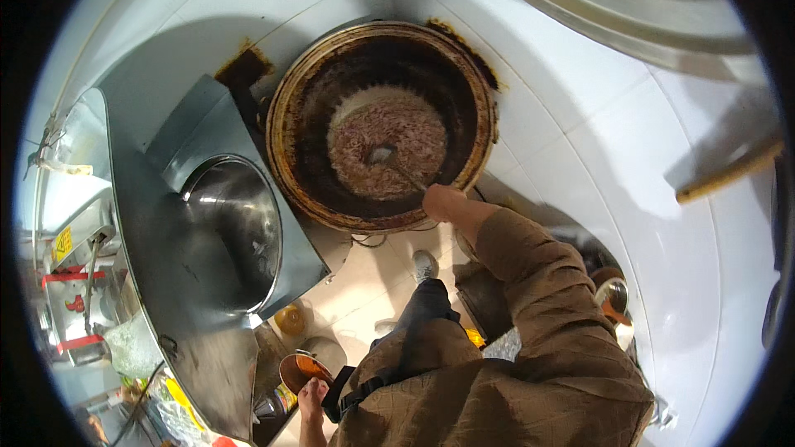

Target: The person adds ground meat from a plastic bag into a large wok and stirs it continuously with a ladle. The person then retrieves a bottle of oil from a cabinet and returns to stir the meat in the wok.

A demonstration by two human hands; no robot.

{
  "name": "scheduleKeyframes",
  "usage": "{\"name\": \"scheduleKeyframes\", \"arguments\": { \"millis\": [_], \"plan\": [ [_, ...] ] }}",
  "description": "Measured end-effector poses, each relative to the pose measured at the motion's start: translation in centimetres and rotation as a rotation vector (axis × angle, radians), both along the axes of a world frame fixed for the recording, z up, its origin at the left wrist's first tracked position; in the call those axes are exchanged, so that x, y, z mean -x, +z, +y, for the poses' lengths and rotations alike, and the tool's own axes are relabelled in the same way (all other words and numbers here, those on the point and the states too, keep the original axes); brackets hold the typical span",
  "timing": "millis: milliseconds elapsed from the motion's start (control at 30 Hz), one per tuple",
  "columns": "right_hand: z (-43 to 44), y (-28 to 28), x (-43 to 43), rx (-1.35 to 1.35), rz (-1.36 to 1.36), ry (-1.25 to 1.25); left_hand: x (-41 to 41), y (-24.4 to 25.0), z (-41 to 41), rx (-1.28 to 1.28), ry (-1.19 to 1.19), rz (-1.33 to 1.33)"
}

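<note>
My right hand [444, 203] grips the thin handle of a metal ladle or spatula [384, 154], its head down in the meat. Around it, minced meat [354, 127], pinkish brown, covers the bottom of a large round cooking pot [282, 155] with a dark, stained inner wall and browned rim. Down at the lower left, my left hand [312, 398] has curled fingers and overlaps the edge of a round metal container [297, 367] with orange-red inside. Whether the fingers hold that rim or are only above it cannot be told.
Left of the pot stands a steel counter [168, 261] with a deep round metal basin [242, 230]. Tiled walls [546, 99] close in behind and at right. A wooden handle [726, 174] juts in at right. A lidded jar [290, 320] and bottle [267, 406] stand low at left.
</note>
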State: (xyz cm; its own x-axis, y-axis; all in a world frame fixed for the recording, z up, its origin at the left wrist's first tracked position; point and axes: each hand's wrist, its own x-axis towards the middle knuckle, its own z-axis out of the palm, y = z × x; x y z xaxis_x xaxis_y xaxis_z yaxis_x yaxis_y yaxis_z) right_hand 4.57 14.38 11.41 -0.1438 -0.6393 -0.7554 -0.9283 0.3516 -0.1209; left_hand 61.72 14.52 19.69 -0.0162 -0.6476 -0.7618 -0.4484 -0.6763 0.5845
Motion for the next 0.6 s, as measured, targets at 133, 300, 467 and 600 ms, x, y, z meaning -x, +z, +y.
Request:
{"name": "scheduleKeyframes", "arguments": {
  "millis": [133, 300, 467, 600],
  "plan": [
    [8.0, 7.4, -2.6, 0.137, 0.049, -0.131, -2.5, -4.6, -2.2, -0.018, -0.159, 0.022],
    [12.6, 16.4, -1.7, -0.056, 0.151, -0.228, -2.4, -6.1, -4.3, -0.176, -0.221, -0.091],
    [14.3, 19.6, 0.4, 0.005, 0.215, -0.261, -0.3, -5.7, -5.6, -0.163, -0.228, -0.226],
    [8.9, 11.4, 1.6, 0.026, 0.227, -0.362, 1.9, -4.0, -4.9, -0.097, -0.119, -0.242]
  ]
}}
